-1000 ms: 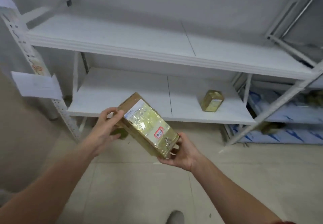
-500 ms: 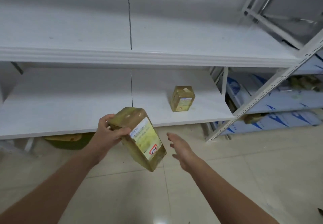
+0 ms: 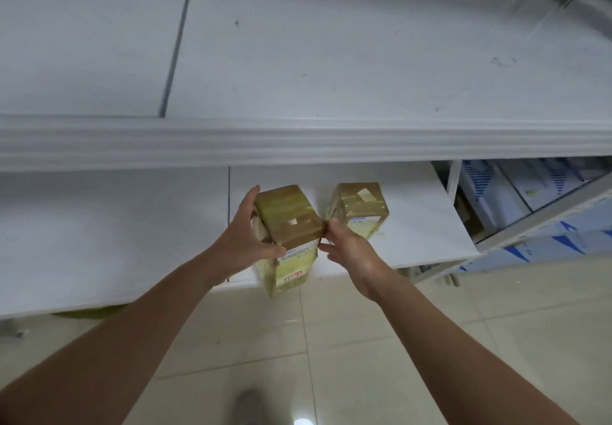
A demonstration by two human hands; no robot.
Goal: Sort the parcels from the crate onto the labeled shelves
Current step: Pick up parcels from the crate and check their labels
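Note:
A tall brown taped parcel (image 3: 287, 222) with a white label and a red-edged sticker stands upright at the front edge of the lower white shelf (image 3: 99, 232). My left hand (image 3: 246, 235) grips its left side, thumb across the front. My right hand (image 3: 344, 245) touches its right edge with the fingertips. Just right of it, a smaller taped parcel (image 3: 359, 207) stands on the same shelf, partly hidden behind my right hand.
The upper white shelf (image 3: 298, 139) juts out above the lower one. A neighbouring rack (image 3: 530, 206) at right holds blue-and-white boxes. Something green (image 3: 89, 312) lies under the lower shelf at left. Beige tiled floor (image 3: 364, 341) spreads below.
The view has moved closer to the shelves. My left hand has carried the parcel from in front of the rack to the lower shelf, upright beside the smaller parcel. My right hand has come back onto it.

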